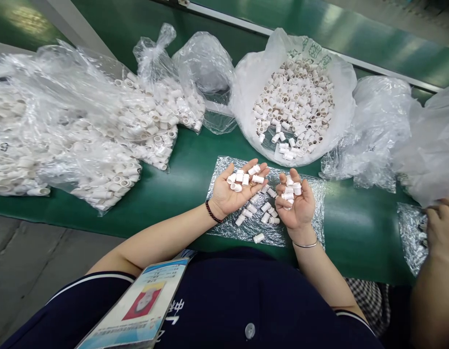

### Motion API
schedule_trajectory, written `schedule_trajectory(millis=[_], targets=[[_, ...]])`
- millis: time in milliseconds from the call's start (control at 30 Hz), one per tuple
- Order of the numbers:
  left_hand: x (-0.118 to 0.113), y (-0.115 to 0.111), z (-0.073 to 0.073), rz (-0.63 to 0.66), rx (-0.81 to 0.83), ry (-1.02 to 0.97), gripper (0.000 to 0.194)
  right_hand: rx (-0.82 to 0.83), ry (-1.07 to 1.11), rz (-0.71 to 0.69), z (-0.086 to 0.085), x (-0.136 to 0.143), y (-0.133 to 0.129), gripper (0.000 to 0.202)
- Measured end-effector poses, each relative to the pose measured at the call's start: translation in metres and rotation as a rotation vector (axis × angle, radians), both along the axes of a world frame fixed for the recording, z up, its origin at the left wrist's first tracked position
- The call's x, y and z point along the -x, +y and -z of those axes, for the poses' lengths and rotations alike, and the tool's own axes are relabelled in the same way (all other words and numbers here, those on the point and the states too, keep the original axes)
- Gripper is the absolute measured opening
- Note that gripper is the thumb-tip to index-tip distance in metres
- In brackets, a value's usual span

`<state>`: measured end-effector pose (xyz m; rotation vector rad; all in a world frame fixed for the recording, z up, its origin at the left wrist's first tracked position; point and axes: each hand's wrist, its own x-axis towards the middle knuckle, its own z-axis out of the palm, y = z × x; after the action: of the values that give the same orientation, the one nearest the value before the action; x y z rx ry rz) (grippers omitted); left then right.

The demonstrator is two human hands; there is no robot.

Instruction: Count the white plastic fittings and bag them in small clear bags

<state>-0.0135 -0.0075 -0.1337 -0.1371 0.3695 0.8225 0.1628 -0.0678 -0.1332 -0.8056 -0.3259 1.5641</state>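
My left hand point(229, 196) is turned palm up with its fingers stretched out, and several short white plastic pipe fittings point(245, 179) lie across the palm and fingers. In my right hand point(300, 211), also palm up, the fingers curl around a small heap of the same white fittings point(288, 196). Beneath both hands a clear plastic bag point(224, 228) lies flat on the green work surface. More loose fittings point(267, 213) are scattered on that bag between my wrists, and a single one lies closer to my body.
A wide plastic-lined container point(242, 106) full of fittings stands just beyond my hands. Bulging clear bags of fittings point(82, 131) cover the left side. Crumpled plastic bags point(377, 126) are on the right, where another person's hand point(442, 223) rests near a second flat bag point(409, 232).
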Motion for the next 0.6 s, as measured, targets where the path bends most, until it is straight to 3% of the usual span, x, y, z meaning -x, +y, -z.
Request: schedule_trajectory(millis=[267,600], targets=[[0.000,0.002,0.000,-0.012,0.012,0.009,0.057,0.009,-0.025,0.053,-0.003,0.008,-0.001,0.029],[0.001,0.002,0.000,-0.008,-0.011,0.021,0.058,-0.050,-0.012,-0.013,-0.005,0.011,-0.002,0.038]])
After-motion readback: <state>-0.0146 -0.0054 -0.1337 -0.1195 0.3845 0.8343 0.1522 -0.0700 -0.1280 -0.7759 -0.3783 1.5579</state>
